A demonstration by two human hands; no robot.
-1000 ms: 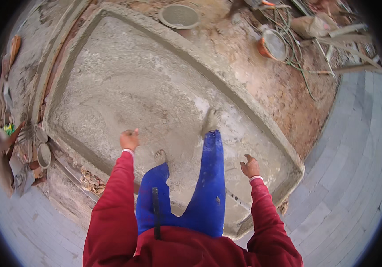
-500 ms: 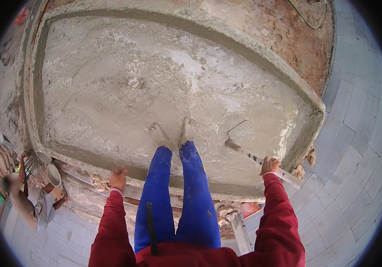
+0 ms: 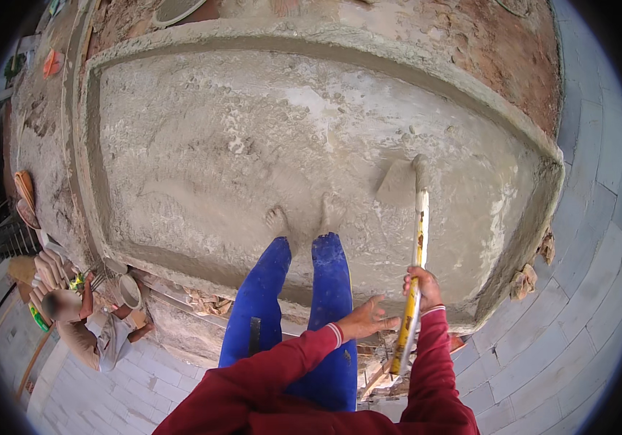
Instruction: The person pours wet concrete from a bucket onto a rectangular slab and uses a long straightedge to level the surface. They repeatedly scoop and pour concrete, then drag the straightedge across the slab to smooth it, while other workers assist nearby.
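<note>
My right hand (image 3: 425, 286) is wrapped round the yellow-and-white handle of a hoe (image 3: 420, 230). The hoe's broad blade (image 3: 397, 181), coated in grey cement, rests in the wet mix ahead and to the right of my feet. My left hand (image 3: 369, 318) reaches across my legs toward the lower handle, fingers spread and the tips close beside it; I see no grip there. Both my bare feet (image 3: 331, 212) stand in the wet cement (image 3: 202, 145), inside a low rectangular concrete rim (image 3: 311, 45).
At the lower left, outside the rim, another person (image 3: 93, 337) crouches beside a round pan (image 3: 130, 291) and a fork-like tool. A second pan (image 3: 177, 10) stands beyond the far rim. Stones (image 3: 523, 283) lie by the right rim, next to grey paving (image 3: 586, 239).
The hoe has swung from slanting out to the right to nearly upright in view, its blade farther from me. My left hand has crossed rightward toward the handle. The view has shifted slightly.
</note>
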